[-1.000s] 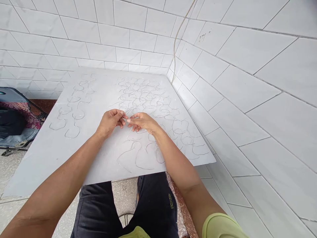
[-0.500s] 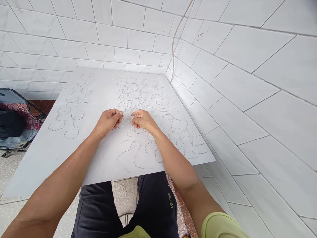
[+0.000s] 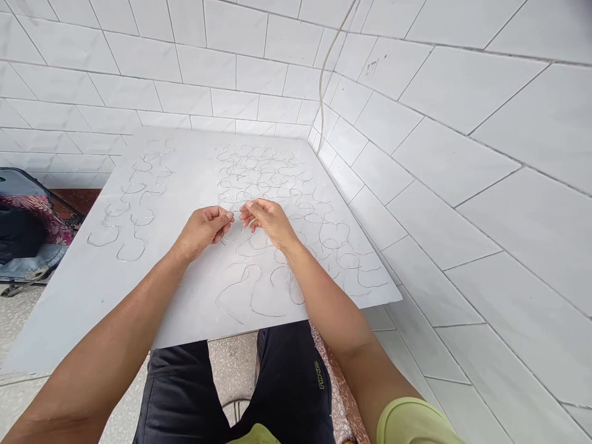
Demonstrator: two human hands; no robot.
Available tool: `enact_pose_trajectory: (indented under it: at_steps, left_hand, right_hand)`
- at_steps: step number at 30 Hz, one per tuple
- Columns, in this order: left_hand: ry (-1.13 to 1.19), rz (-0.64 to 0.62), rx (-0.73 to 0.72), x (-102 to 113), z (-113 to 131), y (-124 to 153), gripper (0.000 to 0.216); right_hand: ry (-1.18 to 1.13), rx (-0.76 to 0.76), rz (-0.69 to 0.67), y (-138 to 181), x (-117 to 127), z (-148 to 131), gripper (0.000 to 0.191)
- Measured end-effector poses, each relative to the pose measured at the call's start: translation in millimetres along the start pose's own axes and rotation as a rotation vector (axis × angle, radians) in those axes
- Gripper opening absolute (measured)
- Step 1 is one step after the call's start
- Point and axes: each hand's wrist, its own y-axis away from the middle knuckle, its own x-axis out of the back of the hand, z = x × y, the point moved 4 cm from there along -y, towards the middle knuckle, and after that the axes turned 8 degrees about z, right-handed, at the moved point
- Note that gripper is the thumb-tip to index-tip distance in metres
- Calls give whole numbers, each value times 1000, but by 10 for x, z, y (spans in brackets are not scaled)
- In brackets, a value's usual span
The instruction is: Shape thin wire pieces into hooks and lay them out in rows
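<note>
Close together over the middle of the white board (image 3: pixel 194 302), my two hands hold a thin piece of wire (image 3: pixel 242 228). My left hand (image 3: pixel 206 227) pinches it between thumb and forefinger. Thumb and fingers of my right hand (image 3: pixel 266 221) are bent together at the wire just to the right, with the other fingers curled. Below the hands, curved wire pieces (image 3: pixel 252 290) lie near the board's front edge. Many bent wires (image 3: pixel 263 169) cover the board beyond and right of my hands. Two columns of S-shaped wires (image 3: pixel 134 231) lie on the left.
White tiled walls (image 3: pixel 250 74) close off the back and right sides. A pale cable (image 3: pixel 324 74) hangs down the corner. Left of the board stands a folding chair (image 3: pixel 32 185) with dark and patterned cloth on it. My legs (image 3: pixel 296 382) are under the front edge.
My right hand has moved slightly left and up, nearer my left hand. The fingertips of both hands are now almost touching around the wire.
</note>
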Motion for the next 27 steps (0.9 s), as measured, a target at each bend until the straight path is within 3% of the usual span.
enact_pose_trajectory:
  at_steps: [6, 13, 18, 24, 27]
  left_hand:
    - [70, 36, -106, -21, 39, 3, 27]
    - [71, 22, -159, -43, 91, 55, 29]
    - [114, 45, -172, -49, 98, 61, 34]
    - [112, 64, -148, -43, 49, 31, 31]
    - [-16, 83, -122, -46, 31, 38, 29]
  right_hand:
    - [5, -49, -118, 44, -81, 17, 46]
    - [-26, -16, -48, 12, -19, 37, 48]
    - [-8, -24, -76, 54, -45, -14, 52]
    - [73, 47, -99, 105, -116, -56, 36]
    - [94, 64, -64, 87, -130, -5, 28]
